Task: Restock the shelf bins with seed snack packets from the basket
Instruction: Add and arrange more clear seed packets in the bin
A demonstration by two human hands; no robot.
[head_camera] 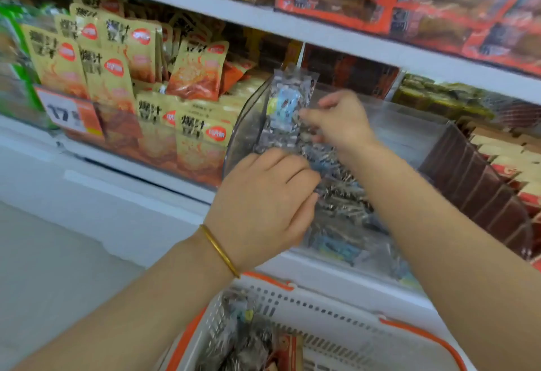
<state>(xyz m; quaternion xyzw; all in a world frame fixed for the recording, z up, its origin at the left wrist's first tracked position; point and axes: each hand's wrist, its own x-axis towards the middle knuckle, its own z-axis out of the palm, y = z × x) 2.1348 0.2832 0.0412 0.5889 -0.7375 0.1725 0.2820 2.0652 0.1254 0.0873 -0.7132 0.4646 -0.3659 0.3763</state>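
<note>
Head view: at the far left, green packets [11, 57] are stacked on the shelf. Beside them, yellow packets [117, 78] are held behind a clear front that carries a price tag [70, 114]. Next to the right, a clear bin [248, 124] is partly filled with seed snack packets [342, 198] lying flat in a pile. The left hand [263, 198], with a gold bracelet [219, 249] at the wrist, is curled over the near part of that pile, fingers and thumb closed round some of the packets. An upright packet [288, 98] is stood near the bin's left wall and is pinched at its right edge by the right hand [339, 120], though the grip is blurred. Further right, brown boxes [474, 183] are lined in a row. Below the hands, a white basket [336, 309] with orange handles is seen, with spare packets [251, 341] lying in it.
</note>
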